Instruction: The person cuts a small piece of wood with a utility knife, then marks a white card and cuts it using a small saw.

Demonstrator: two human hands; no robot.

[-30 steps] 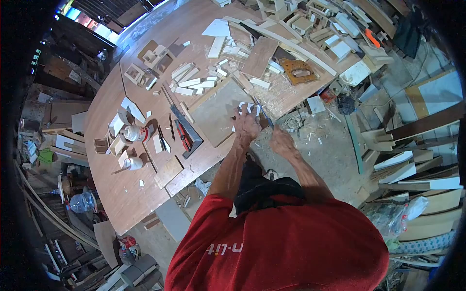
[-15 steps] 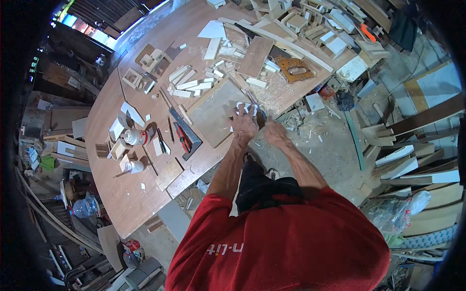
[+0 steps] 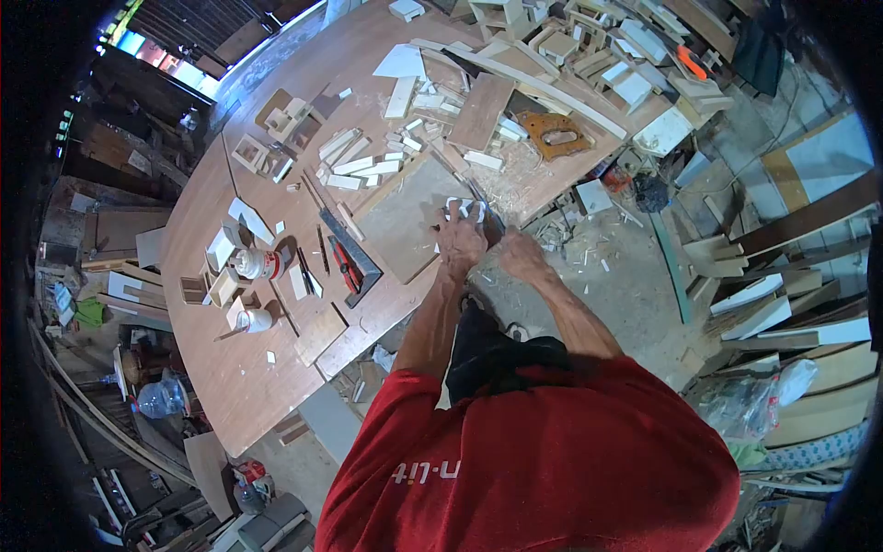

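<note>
A broad wooden table (image 3: 221, 391) fills a cluttered workshop. At its edge, a worker's right hand (image 3: 522, 256) closes in a fist at the near end of a dark-bladed tool (image 3: 494, 224), the handle hidden. Just beside it, the left hand (image 3: 460, 243) presses spread fingers over a small white piece (image 3: 465, 206) at the side of a flat board (image 3: 395, 221); whether they also pinch it cannot be told. Farther out lie pale wood blocks (image 3: 354, 167), a metal square (image 3: 373, 274) and a white bottle (image 3: 250, 264).
</note>
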